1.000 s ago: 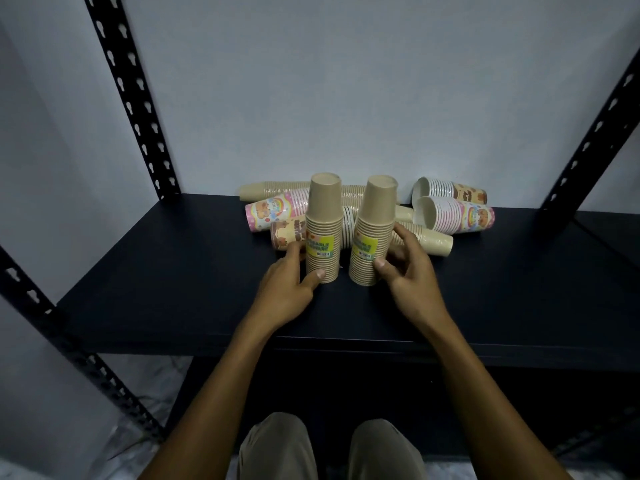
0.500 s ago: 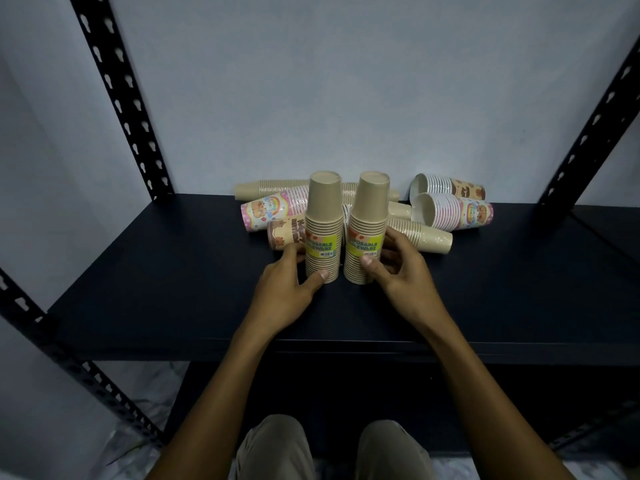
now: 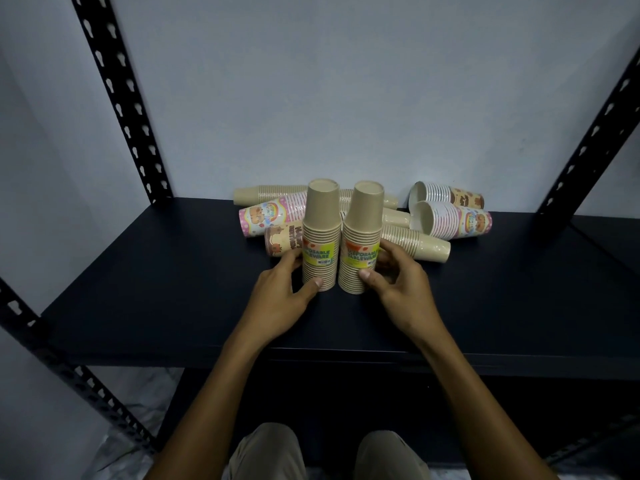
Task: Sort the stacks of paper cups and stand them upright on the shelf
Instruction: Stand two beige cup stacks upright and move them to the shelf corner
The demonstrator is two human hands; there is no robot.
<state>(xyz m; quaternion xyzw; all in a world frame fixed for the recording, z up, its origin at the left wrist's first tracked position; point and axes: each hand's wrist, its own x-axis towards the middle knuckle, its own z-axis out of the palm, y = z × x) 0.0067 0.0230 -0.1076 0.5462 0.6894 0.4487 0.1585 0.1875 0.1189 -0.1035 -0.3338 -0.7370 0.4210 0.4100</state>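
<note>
Two stacks of plain brown paper cups stand side by side, bases up, on the dark shelf. Each carries a yellow-green label. My left hand grips the left brown stack near its bottom. My right hand grips the right brown stack the same way. Behind them lie more stacks on their sides: a pink printed stack, a peach printed stack, a long brown stack at the back, a brown stack to the right, and two printed stacks at the far right.
Black perforated uprights frame the shelf at left and right, with a pale wall behind. Bare shelf surface stretches to both sides of the cups and along the front edge. My knees show below the shelf.
My right hand has slid the right brown stack leftward until it stands close beside the left one. My left hand has kept its hold on the left stack.
</note>
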